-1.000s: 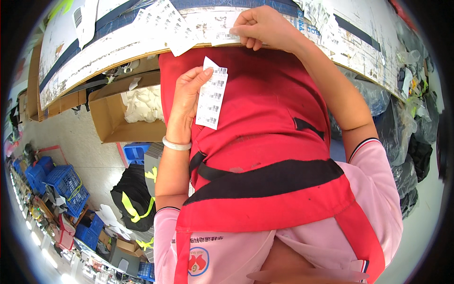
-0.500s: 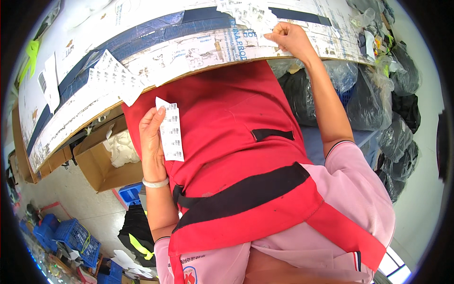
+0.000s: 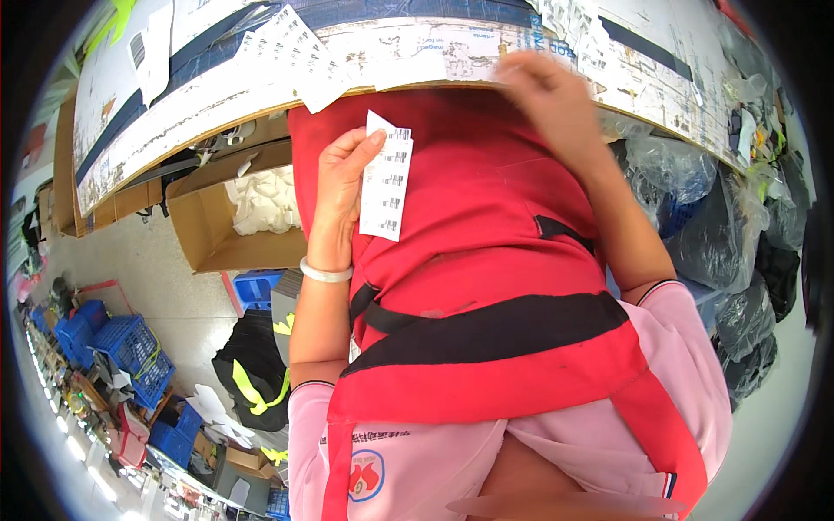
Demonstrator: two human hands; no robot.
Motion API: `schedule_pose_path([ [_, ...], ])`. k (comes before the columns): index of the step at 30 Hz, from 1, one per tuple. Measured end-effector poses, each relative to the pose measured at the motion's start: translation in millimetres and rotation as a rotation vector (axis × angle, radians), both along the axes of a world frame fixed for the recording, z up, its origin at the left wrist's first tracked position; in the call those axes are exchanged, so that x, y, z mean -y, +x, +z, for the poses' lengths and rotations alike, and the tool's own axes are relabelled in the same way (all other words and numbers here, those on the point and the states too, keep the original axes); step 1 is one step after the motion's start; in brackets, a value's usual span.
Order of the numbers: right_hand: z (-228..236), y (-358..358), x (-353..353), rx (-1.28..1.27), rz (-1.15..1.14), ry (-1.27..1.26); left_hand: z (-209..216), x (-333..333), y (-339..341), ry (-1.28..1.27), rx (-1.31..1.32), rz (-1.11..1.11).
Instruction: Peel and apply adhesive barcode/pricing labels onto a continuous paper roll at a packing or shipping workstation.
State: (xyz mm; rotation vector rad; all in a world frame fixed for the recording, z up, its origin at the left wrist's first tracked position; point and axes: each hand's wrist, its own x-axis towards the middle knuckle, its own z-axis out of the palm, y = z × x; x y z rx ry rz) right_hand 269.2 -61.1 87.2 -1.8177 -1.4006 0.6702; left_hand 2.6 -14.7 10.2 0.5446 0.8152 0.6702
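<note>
My left hand point(image 3: 344, 174) pinches the top of a strip of white labels point(image 3: 385, 187) printed with small barcodes, thumb over its face. The strip hangs in front of my red apron point(image 3: 478, 182). At the table's edge, my right hand point(image 3: 552, 100) is smeared by motion, so whether its fingers hold anything does not show. A pile of similar white labels point(image 3: 578, 30) lies just beyond it. More barcode label sheets point(image 3: 291, 56) are fanned out on the table's left part, one corner jutting over the edge.
The white, worn tabletop point(image 3: 417, 65) carries dark blue tape strips. Below its left side stands a cardboard box point(image 3: 200, 230) with crumpled white paper point(image 3: 263, 200). Blue crates point(image 3: 139, 352) and black cloth point(image 3: 252, 373) are at lower left. Plastic-wrapped black bundles point(image 3: 704, 226) fill the right.
My right hand has drawn back from the label pile toward the table's edge and toward my left hand. The left hand still holds the label strip. The whole view has shifted.
</note>
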Motion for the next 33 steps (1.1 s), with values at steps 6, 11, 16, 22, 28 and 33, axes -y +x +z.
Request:
schedule_pose_path([
  [6,-16.2,-71.4,-13.2,-0.394,0.286,-0.387,3.2,3.9,1.1,0.071,-0.032,0.031],
  [11,-35.2,-80.4,-6.3,-0.005,0.392,0.06,4.1,4.3,0.4,0.08,-0.02,0.083],
  [16,-28.8,-90.2,-0.5,0.332,0.643,0.347,0.1,-4.2,-1.9,-0.079,-0.078,0.148],
  [22,0.3,-57.0,-41.6,-0.262,0.319,-0.184,-0.7,-5.3,-3.6,-0.089,-0.059,0.151],
  [28,1.6,-47.0,-61.7,-0.113,0.309,-0.062,0.9,-6.7,-0.5,-0.098,-0.076,0.126],
  [33,-25.3,-67.0,-57.5,0.364,0.456,0.336,-2.1,-7.5,-0.5,-0.116,-0.051,0.149],
])
